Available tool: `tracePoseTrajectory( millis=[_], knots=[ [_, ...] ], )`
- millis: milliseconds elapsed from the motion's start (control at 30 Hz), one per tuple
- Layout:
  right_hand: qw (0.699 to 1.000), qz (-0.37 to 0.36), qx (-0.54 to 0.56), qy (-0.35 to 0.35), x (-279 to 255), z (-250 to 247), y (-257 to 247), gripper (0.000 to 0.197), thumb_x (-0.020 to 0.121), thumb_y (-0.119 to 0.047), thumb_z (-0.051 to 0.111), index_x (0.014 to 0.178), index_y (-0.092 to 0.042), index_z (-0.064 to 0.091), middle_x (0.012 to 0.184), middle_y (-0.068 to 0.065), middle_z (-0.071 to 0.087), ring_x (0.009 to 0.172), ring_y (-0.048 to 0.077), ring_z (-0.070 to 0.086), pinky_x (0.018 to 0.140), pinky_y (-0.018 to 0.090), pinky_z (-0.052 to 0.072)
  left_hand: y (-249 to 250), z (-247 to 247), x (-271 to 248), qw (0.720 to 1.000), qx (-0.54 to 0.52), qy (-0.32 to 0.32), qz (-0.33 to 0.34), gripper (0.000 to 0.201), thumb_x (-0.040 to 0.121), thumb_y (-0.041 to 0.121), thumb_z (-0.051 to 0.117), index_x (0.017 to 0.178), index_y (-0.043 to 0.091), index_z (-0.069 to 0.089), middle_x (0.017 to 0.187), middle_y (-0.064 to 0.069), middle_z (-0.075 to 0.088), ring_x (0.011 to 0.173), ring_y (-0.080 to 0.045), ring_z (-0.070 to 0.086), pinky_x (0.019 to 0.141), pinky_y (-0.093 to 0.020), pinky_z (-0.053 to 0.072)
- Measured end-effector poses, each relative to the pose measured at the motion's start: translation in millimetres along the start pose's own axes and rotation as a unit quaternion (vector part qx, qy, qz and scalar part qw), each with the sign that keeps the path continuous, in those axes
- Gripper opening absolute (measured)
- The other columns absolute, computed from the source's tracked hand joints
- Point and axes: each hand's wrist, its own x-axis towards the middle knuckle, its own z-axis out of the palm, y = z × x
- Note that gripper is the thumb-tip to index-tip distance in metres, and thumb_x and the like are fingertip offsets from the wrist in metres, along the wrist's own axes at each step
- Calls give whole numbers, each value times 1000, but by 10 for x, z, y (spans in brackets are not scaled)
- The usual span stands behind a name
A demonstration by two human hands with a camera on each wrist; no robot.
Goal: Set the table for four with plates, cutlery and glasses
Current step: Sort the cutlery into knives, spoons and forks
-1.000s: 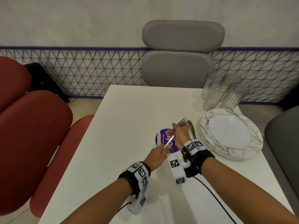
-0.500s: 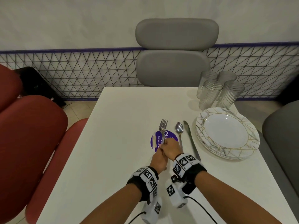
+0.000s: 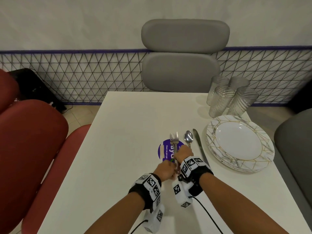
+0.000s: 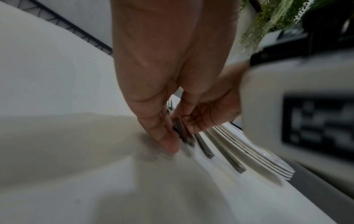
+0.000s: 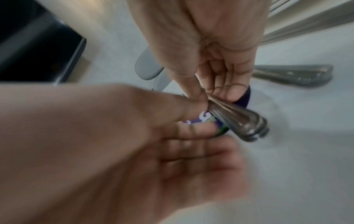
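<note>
White table (image 3: 128, 125) pushed up against a wire-mesh railing, grey chair (image 3: 184, 54) at the far end, red seats (image 3: 32, 142) on the left.

The forks (image 3: 174, 141) are bunched together and lie with their long axis pointing at 12 o'clock, tines away from the person and handles toward them. Both hands are right at the handle end, so nothing's far off. The right hand (image 3: 183, 153) is pinching the handles between thumb and fingers a bit farther up. The left hand (image 3: 166, 171) sits just behind it at about 7 o'clock, fingertips closed on the butt ends where they meet the table. The right is the one nearer the tines. My guess is they're peeling one fork off the stack or squaring it up.

The spoons (image 3: 188, 137) lie just beside the forks at 3 o'clock, parallel to them. The knives (image 3: 200, 146) are next over, then the plates (image 3: 239, 142) in a stack. The glasses (image 3: 231, 98) are clustered at 1 o'clock. Nothing is laid out at any seat yet, far as I can see.

Writing: a round purple sticker (image 3: 164, 152) under the forks reads "Clean as you go". The bigger word is half covered, looks like "ay". Square black-and-white marker tags are on both wristbands.
</note>
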Motion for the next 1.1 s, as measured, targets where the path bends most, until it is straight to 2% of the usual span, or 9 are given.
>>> tracePoseTrajectory(
  millis=[67, 167, 233, 433, 600, 733, 833, 967, 1100],
  knots=[
    [999, -2, -42, 15, 15, 3, 17, 10, 88, -7, 53, 79, -3, 53, 89, 9, 62, 88, 24, 59, 67, 25, 49, -64, -93, 17, 1000, 29, 4, 4, 23, 95, 17, 42, 84, 6, 58, 90, -17, 62, 83, -21, 53, 86, -36, 50],
    [998, -29, -60, 16, 19, 42, 54, 12, 90, -10, 54, 97, 0, 55, 115, 16, 61, 98, 26, 60, 51, 16, 36, -115, -193, 45, 999, -11, 42, 12, 26, 95, 18, 43, 92, -1, 60, 101, -27, 64, 89, -31, 60, 92, -43, 49],
    [997, -40, -53, 27, 21, 90, 88, 25, 90, -12, 55, 111, 1, 52, 116, 16, 60, 105, 27, 60, 61, 19, 40, -96, -210, 66, 997, -30, 66, 25, 30, 95, 16, 44, 106, -6, 61, 108, -24, 64, 103, -37, 60, 94, -42, 48],
    [992, -85, -29, 84, -43, 221, 219, 29, 90, -12, 52, 118, -3, 53, 120, 16, 52, 108, 25, 53, 89, 28, 46, 76, -136, 107, 992, -44, 99, 58, 32, 96, 9, 41, 123, 2, 57, 122, -21, 62, 114, -34, 57, 101, -40, 45],
    [989, -116, 16, 87, -101, 252, 314, 22, 90, -4, 46, 109, -3, 57, 112, 16, 53, 104, 26, 53, 90, 30, 46, 182, -52, 200, 993, -42, 87, 72, 29, 98, 8, 36, 115, 3, 60, 102, -23, 64, 89, -22, 52, 96, -41, 45],
    [986, -133, 43, 92, -96, 287, 357, 22, 91, -3, 44, 107, -4, 60, 94, 4, 45, 100, 26, 55, 84, 24, 43, 253, -32, 226, 995, -24, 64, 69, 27, 97, 7, 35, 103, 11, 60, 78, -3, 56, 83, -21, 51, 91, -38, 47],
    [986, -118, 59, 104, -71, 307, 364, 23, 91, -4, 44, 108, -4, 61, 99, 10, 53, 98, 25, 56, 78, 21, 40, 277, -51, 225, 996, -15, 49, 67, 29, 97, 5, 34, 89, 18, 58, 81, -5, 57, 82, -21, 50, 90, -38, 46],
    [984, -118, 58, 119, -69, 361, 362, 24, 93, -10, 45, 112, -6, 60, 110, 13, 56, 99, 23, 56, 86, 27, 47, 272, -90, 259, 997, -8, 42, 64, 39, 98, 5, 34, 72, 31, 48, 90, -9, 58, 84, -21, 51, 90, -37, 46],
    [983, -117, 62, 130, -49, 390, 372, 24, 94, -14, 45, 111, -7, 61, 108, 12, 57, 90, 16, 48, 82, 23, 43, 243, -102, 338, 996, 3, 41, 75, 31, 97, 7, 34, 90, 10, 64, 90, -10, 58, 83, -22, 51, 88, -38, 46]
  ],
)
